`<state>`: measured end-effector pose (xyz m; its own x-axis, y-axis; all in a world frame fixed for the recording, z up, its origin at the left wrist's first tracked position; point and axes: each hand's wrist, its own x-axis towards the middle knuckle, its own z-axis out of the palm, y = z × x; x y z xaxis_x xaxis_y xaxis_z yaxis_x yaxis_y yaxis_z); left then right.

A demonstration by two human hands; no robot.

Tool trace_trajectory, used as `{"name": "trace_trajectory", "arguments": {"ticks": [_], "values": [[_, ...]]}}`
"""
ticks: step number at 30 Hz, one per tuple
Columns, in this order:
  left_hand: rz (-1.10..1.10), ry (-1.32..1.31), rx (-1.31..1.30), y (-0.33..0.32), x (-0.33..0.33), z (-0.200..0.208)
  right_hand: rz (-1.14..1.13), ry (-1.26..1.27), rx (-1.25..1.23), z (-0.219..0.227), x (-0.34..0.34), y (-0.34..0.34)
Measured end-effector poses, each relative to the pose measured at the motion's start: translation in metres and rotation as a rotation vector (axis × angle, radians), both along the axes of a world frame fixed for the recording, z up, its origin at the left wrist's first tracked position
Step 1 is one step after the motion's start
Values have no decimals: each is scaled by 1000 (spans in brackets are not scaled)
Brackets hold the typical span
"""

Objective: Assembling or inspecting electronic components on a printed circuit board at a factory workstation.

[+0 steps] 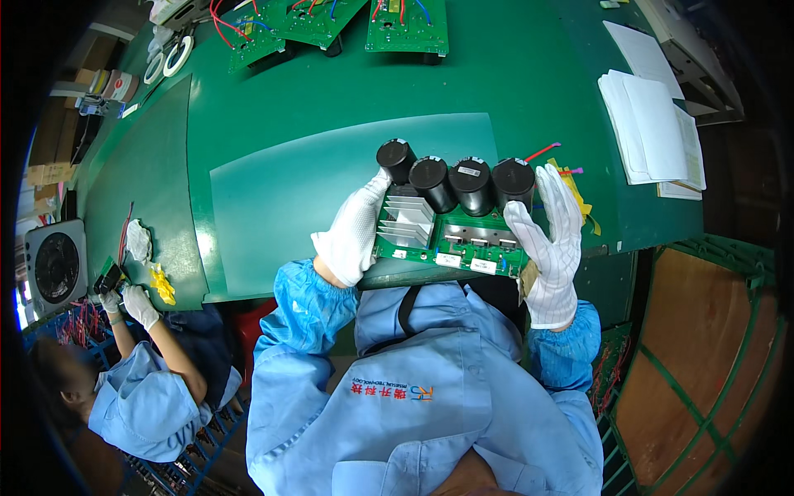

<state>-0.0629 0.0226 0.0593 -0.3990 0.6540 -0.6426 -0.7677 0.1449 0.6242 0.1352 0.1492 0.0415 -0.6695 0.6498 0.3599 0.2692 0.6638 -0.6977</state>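
Between my two gloved hands is a green circuit board [459, 223], held near the table's front edge. Several large black cylindrical capacitors [473, 187] stand along its far side, and a silver finned heat sink [407, 220] sits at its left. My left hand [354, 230], in a white glove, grips the board's left end, its fingertips partly hidden behind the heat sink and capacitor. My right hand [550, 248], in a striped white glove, closes on the right end, with the thumb near the rightmost capacitor and the fingers extended along the side. A red wire [542, 152] sticks out beyond the board.
More circuit boards [407, 33] with red and blue wires lie at the table's far side. Papers [643, 128] are at the right, tape rolls [178, 56] at the far left. Yellow tape [585, 202] lies by my right hand. A co-worker [149, 388] handles parts at the left, near a fan [56, 266].
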Motion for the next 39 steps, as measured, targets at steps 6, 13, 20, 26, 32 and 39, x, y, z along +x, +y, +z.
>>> {"name": "trace_trajectory", "arguments": {"ticks": [6,13,20,26,32,39], "values": [[82,-29,40,4,1,-9,45,29,30,5,2,5],[-243,-645,490,-9,-13,-58,115,136,-78,22,-3,12],[-435,-106,350,-34,-32,-28,-176,-174,100,-13,34,11],[-126,734,-31,-16,-32,-40,-97,-104,-175,-28,29,-4],[-189,-14,354,18,-10,-44,-30,-192,-153,-50,28,-10],[-168,-14,358,20,-9,-49,-39,-247,-4,-60,15,-5]]}}
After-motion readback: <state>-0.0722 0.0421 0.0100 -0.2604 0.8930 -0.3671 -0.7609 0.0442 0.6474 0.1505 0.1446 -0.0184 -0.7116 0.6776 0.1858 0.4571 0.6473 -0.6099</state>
